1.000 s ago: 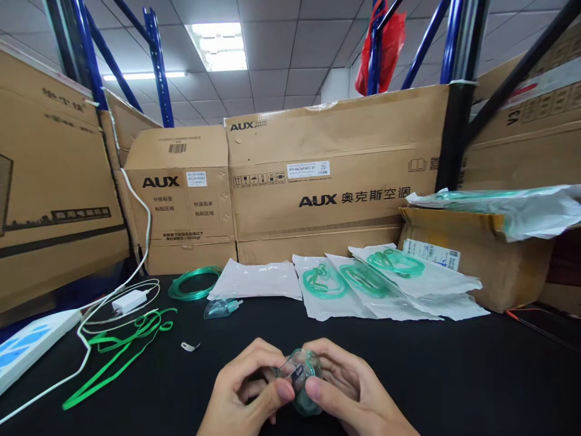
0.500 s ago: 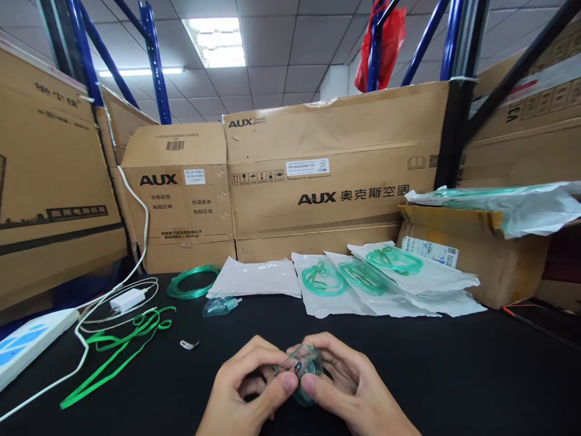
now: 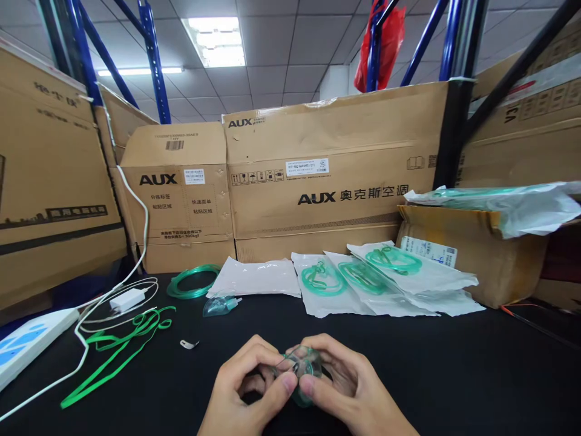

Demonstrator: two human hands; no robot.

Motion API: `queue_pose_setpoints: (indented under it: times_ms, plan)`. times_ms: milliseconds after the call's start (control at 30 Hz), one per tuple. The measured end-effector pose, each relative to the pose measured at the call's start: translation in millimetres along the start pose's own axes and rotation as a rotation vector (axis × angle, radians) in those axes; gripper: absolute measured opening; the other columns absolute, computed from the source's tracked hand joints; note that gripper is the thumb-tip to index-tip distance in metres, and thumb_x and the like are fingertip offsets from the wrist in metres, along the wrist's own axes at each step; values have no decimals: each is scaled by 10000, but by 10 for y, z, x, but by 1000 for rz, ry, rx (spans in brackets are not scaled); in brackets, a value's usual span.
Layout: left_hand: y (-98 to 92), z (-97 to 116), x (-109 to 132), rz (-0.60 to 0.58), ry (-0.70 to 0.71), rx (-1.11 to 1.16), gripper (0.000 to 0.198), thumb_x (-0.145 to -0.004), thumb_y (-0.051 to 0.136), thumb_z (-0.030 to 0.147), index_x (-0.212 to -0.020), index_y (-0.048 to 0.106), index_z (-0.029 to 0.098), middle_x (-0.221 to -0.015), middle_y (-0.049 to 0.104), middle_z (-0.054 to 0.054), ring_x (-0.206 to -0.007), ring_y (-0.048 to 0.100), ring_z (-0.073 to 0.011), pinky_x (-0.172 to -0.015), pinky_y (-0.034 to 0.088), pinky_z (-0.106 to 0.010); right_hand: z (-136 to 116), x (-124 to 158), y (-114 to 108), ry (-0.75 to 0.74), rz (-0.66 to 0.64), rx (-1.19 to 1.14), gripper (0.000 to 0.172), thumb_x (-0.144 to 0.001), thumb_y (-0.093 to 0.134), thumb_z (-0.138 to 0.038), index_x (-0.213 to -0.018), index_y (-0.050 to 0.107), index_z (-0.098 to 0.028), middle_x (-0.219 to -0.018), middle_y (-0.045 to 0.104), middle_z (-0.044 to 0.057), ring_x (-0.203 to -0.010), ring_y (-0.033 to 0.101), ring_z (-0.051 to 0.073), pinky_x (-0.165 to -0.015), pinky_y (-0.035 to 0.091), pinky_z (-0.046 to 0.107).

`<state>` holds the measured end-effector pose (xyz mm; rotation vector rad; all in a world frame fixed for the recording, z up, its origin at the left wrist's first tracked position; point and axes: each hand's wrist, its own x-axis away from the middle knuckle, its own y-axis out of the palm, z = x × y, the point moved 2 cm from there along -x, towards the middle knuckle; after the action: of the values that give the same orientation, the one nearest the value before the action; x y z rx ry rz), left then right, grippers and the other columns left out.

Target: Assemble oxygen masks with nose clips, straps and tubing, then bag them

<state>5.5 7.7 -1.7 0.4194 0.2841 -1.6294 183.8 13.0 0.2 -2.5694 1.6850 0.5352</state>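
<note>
Both my hands meet low at the middle of the black table (image 3: pixel 454 375). My left hand (image 3: pixel 247 387) and my right hand (image 3: pixel 351 390) are closed round a small clear green-tinted plastic mask piece (image 3: pixel 303 366), thumbs pinching its front side. A thin metal strip shows against the piece between the thumbs. Another clear mask (image 3: pixel 220 304) lies further back on the left, and a small metal clip (image 3: pixel 189 345) lies on the table ahead of my left hand.
A green elastic strap (image 3: pixel 120 348), a coil of green tubing (image 3: pixel 190 281), a white charger with cable (image 3: pixel 128 299) and a white power strip (image 3: pixel 27 342) lie left. Sealed bags with green tubing (image 3: pixel 363 278) lie behind; an open carton (image 3: pixel 476 254) stands right. Large cardboard boxes (image 3: pixel 327 169) wall the back.
My hands and the mask piece have risen slightly and the thumbs have shifted closer together on its front; the view tilted a little. Nothing else moved.
</note>
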Motion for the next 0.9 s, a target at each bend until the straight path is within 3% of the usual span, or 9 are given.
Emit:
queue_pose_setpoints:
  times_ms: [300,433,700,900]
  plan:
    - [-12,3,17,-38,-25,94,391,-704,921,611,-820,868,241,-754,578,12,-545,546,-63,-453,445,-123,-124,67,61,97,-28,-61,328,-856,862,-440,-1079,766,-219,-1031,786,55,-1059,701,218,-938,494,308]
    - [-17,-4,7,-37,-45,97,390,-645,973,564,-791,862,220,-725,598,15,-524,553,-61,-457,436,-129,-91,43,52,78,-32,-41,332,-849,866,-453,-1081,773,-234,-1032,790,48,-1091,707,221,-968,493,309]
    - [-39,-36,-11,-63,-54,48,422,-673,944,599,-797,858,205,-732,593,9,-524,539,-69,-458,425,-147,-60,20,40,29,-57,-35,304,-862,861,-445,-1049,736,-241,-1034,794,41,-1063,726,212,-966,514,313]
    - [-78,-100,-37,-79,-61,-3,434,-688,929,612,-825,860,206,-752,601,0,-521,495,-74,-436,415,-160,84,-44,-15,-48,45,-47,359,-784,920,-470,-976,737,-228,-983,784,44,-994,742,218,-892,538,310]
